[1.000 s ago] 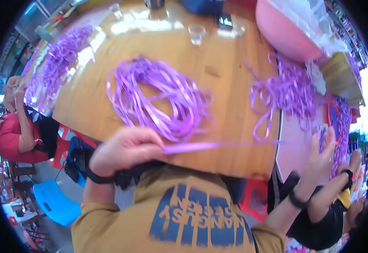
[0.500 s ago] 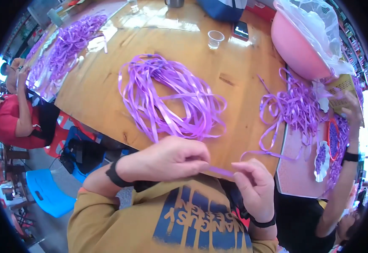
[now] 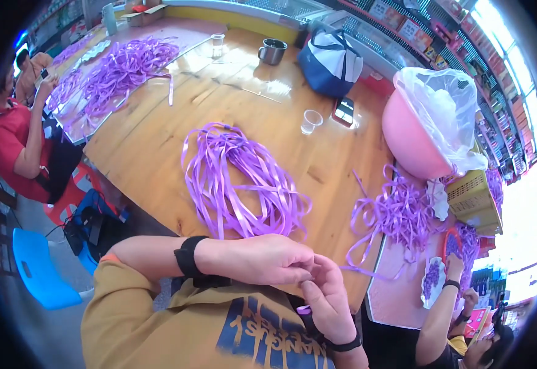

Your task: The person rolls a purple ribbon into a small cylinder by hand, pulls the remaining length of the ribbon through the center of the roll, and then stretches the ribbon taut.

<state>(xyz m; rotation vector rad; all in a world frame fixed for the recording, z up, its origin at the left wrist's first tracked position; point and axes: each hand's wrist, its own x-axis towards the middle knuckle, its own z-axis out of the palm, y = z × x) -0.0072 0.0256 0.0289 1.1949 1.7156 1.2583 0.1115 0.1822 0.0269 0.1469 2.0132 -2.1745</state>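
Note:
My left hand (image 3: 281, 261) and my right hand (image 3: 329, 298) meet fingertip to fingertip in front of my chest, near the table's front edge. Both are closed in a pinch on a thin purple ribbon; a short bit of ribbon (image 3: 304, 310) shows below my right thumb, and the rest is hidden by the fingers. Just beyond my left hand, a large looped bundle of purple ribbons (image 3: 281, 184) lies on the wooden table (image 3: 139, 154). To the right, a looser tangle of ribbon (image 3: 401, 206) trails one strand toward my right hand.
A clear plastic cup (image 3: 311, 122), a phone (image 3: 343, 111), a metal mug (image 3: 273, 51) and a blue-white bag (image 3: 330, 63) stand farther back. A pink basin (image 3: 413, 132) and yellow basket (image 3: 474, 200) are right. People work at both sides; a blue stool (image 3: 44, 270) stands left.
My hands have come together, and the ribbon stretched between them is now mostly hidden. The view has tilted up, showing more of the far table. The co-worker's hand at right has moved from basket to tray.

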